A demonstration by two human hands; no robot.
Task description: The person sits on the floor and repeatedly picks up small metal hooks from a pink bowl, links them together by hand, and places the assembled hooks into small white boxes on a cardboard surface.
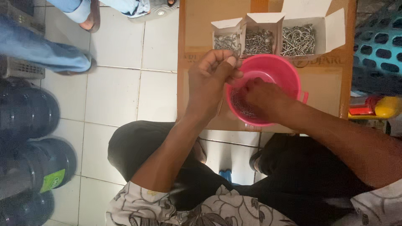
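Note:
A pink plastic bowl (279, 67) stands on a flat cardboard sheet (201, 25) and holds small metal hooks. My right hand (264, 97) reaches down inside the bowl among the hooks, fingers curled; what it grips is hidden. My left hand (211, 79) hovers at the bowl's left rim, fingers pinched together on what seems to be a few thin metal hooks. Behind the bowl stand three open white boxes of metal hooks: a small one (226, 42), a middle one (258, 41) and a larger one (298, 39).
White tiled floor (117, 92) lies to the left. Dark water jugs (29, 113) line the left edge. Another person's jeans-clad legs and sandalled feet (81, 19) are at top left. A teal basket (379, 46) and a red-yellow object (372, 108) sit at right.

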